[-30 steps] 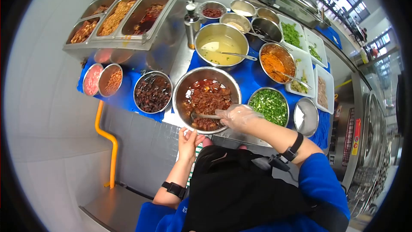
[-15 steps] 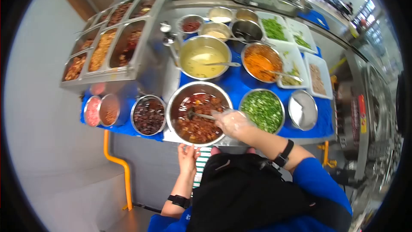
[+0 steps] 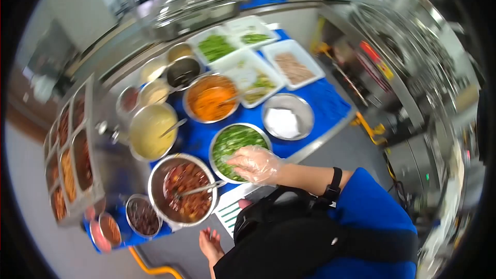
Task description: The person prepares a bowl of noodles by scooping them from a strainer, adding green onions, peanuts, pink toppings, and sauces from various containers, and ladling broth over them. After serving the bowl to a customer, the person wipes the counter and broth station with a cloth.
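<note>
A person's right hand (image 3: pixel 254 164), in a clear plastic glove, reaches over the near rim of a round steel bowl of chopped greens (image 3: pixel 238 143), fingers bunched narrowly together and pointing left into the greens. Half a second ago this hand gripped the ladle (image 3: pixel 199 189); now the ladle lies released in the bowl of red stew (image 3: pixel 182 190), its long handle running left to right, the end resting toward the rim. The bare left hand (image 3: pixel 211 242) hangs low, fingers loosely spread, holding nothing.
</note>
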{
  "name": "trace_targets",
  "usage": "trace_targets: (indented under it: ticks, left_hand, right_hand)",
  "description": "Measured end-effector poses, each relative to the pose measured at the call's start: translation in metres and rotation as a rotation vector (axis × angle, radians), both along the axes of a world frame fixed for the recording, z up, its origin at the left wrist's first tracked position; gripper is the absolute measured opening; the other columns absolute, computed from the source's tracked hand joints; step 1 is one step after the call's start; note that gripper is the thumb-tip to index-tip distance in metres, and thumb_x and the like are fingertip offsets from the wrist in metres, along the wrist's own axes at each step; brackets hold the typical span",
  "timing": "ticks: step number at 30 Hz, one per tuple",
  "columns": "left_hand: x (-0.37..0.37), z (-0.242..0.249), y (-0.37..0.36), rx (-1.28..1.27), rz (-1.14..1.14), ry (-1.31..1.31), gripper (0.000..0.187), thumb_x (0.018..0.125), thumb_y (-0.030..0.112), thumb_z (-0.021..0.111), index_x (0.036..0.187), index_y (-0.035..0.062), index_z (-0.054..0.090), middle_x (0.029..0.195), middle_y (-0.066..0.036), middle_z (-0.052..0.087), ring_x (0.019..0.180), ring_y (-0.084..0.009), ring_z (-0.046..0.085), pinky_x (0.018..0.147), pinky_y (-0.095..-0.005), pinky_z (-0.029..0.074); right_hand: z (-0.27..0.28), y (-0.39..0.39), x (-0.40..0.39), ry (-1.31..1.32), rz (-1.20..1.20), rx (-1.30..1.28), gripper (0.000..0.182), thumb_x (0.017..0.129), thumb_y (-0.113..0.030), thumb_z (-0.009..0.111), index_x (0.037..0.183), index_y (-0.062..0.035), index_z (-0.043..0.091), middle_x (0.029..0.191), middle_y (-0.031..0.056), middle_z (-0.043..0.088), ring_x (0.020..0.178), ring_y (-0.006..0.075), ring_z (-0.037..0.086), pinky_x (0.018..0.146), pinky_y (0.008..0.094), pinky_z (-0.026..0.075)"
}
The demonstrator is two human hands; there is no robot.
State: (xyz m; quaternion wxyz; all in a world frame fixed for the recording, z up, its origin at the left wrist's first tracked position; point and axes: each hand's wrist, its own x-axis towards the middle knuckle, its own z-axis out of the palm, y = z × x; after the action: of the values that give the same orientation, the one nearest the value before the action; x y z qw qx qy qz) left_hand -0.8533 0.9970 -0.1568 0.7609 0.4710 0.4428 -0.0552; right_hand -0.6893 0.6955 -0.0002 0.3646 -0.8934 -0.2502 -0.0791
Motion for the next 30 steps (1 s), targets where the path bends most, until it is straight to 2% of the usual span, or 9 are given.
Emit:
trace_targets:
  ticks: [4, 6, 8, 13, 18, 19, 23, 28, 30]
  left_hand:
    - [-0.004, -0.017, -0.008, 0.024, -0.166, 0.124, 0.026, 0.092, 0.033, 0.054, 0.101, 0.0089, 0.049, 0.102, -0.005, 0.057, 0.085, -0.0204, 0.058, 0.066, -0.0309, 0.049]
    - [0.003, -0.014, -0.020, 0.027, -0.210, 0.139, 0.021, 0.092, 0.029, 0.053, 0.099, 0.0091, 0.049, 0.097, -0.005, 0.058, 0.082, -0.0203, 0.059, 0.063, -0.0300, 0.050]
    - [0.012, -0.009, -0.035, 0.055, -0.243, 0.156, 0.020, 0.092, 0.028, 0.052, 0.098, 0.0090, 0.050, 0.096, -0.005, 0.058, 0.082, -0.0207, 0.059, 0.064, -0.0303, 0.050]
    - [0.024, -0.002, -0.100, 0.046, -0.209, 0.133, 0.019, 0.092, 0.026, 0.051, 0.098, 0.0083, 0.050, 0.096, -0.007, 0.058, 0.083, -0.0215, 0.059, 0.064, -0.0305, 0.050]
    - [0.014, 0.029, -0.199, 0.132, -0.261, 0.132, 0.022, 0.091, 0.023, 0.052, 0.102, 0.0045, 0.050, 0.099, -0.011, 0.059, 0.086, -0.0244, 0.061, 0.070, -0.0331, 0.052]
    - [0.009, 0.031, -0.214, 0.133, -0.261, 0.117, 0.023, 0.091, 0.024, 0.052, 0.103, 0.0040, 0.050, 0.099, -0.012, 0.060, 0.088, -0.0255, 0.062, 0.073, -0.0343, 0.052]
    - [-0.014, 0.054, -0.255, 0.124, -0.273, 0.075, 0.021, 0.093, 0.022, 0.051, 0.102, 0.0027, 0.051, 0.103, -0.013, 0.060, 0.091, -0.0261, 0.062, 0.077, -0.0352, 0.052]
    - [-0.055, 0.066, -0.271, 0.175, -0.188, 0.094, 0.026, 0.092, 0.026, 0.053, 0.101, 0.0019, 0.054, 0.102, -0.011, 0.062, 0.091, -0.0230, 0.063, 0.075, -0.0331, 0.052]
    - [-0.067, 0.067, -0.273, 0.178, -0.149, 0.108, 0.026, 0.092, 0.026, 0.053, 0.101, 0.0020, 0.054, 0.103, -0.012, 0.062, 0.091, -0.0226, 0.063, 0.075, -0.0330, 0.052]
  right_hand:
    - [-0.005, -0.090, -0.020, -0.364, -0.217, 0.081, 0.026, 0.076, -0.004, 0.064, 0.102, -0.0069, 0.063, 0.084, 0.0123, 0.063, 0.074, 0.0302, 0.061, 0.064, 0.0369, 0.050]
    - [-0.006, -0.153, -0.037, -0.226, -0.346, 0.004, 0.020, 0.078, -0.009, 0.062, 0.098, -0.0063, 0.063, 0.097, 0.0116, 0.062, 0.084, 0.0289, 0.061, 0.065, 0.0378, 0.051]
    - [-0.019, -0.205, -0.047, -0.227, -0.624, 0.001, 0.018, 0.078, -0.009, 0.061, 0.096, -0.0063, 0.064, 0.095, 0.0110, 0.064, 0.086, 0.0291, 0.061, 0.073, 0.0394, 0.050]
    - [-0.052, -0.337, -0.041, 0.142, -0.903, -0.191, 0.054, 0.071, -0.022, 0.070, 0.121, -0.0064, 0.054, 0.118, 0.0154, 0.056, 0.111, 0.0328, 0.051, 0.097, 0.0408, 0.038]
    - [-0.108, -0.414, 0.006, 0.211, -0.824, -0.332, 0.093, 0.061, -0.024, 0.077, 0.139, -0.0044, 0.031, 0.121, 0.0200, 0.053, 0.114, 0.0346, 0.049, 0.096, 0.0414, 0.039]
    - [-0.110, -0.421, 0.016, 0.498, -0.806, -0.368, 0.096, 0.059, -0.020, 0.078, 0.140, -0.0054, 0.029, 0.117, 0.0212, 0.055, 0.110, 0.0350, 0.052, 0.095, 0.0408, 0.040]
    - [-0.139, -0.442, 0.026, 0.337, -0.806, -0.338, 0.042, 0.068, -0.012, 0.061, 0.109, -0.0007, 0.062, 0.110, 0.0238, 0.059, 0.107, 0.0368, 0.054, 0.095, 0.0418, 0.041]
    - [-0.086, -0.445, 0.013, 0.211, -0.850, -0.133, 0.039, 0.067, -0.011, 0.059, 0.105, -0.0010, 0.063, 0.105, 0.0186, 0.062, 0.092, 0.0291, 0.061, 0.083, 0.0363, 0.047]
    - [-0.029, -0.428, -0.005, 0.523, -0.737, 0.262, 0.037, 0.068, -0.005, 0.059, 0.104, -0.0030, 0.065, 0.104, 0.0165, 0.061, 0.083, 0.0221, 0.061, 0.074, 0.0321, 0.050]
